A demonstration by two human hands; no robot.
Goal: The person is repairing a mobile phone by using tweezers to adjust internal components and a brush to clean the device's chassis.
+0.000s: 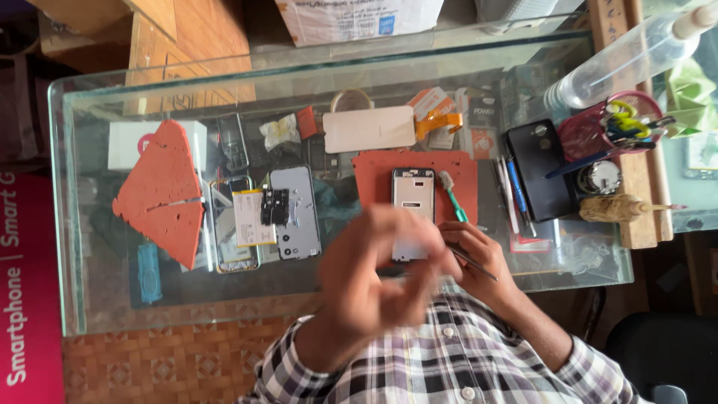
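head view: we seem to be mid-way through work on the open phone [413,196], which lies on the red mat [374,179] at the centre of the glass worktop [90,299]. any next touch calls for a steady tip. our left hand [374,277] is blurred above the phone; we cannot tell its grip. our right hand [482,254], just right of it, pinches a thin metal tool [475,263].
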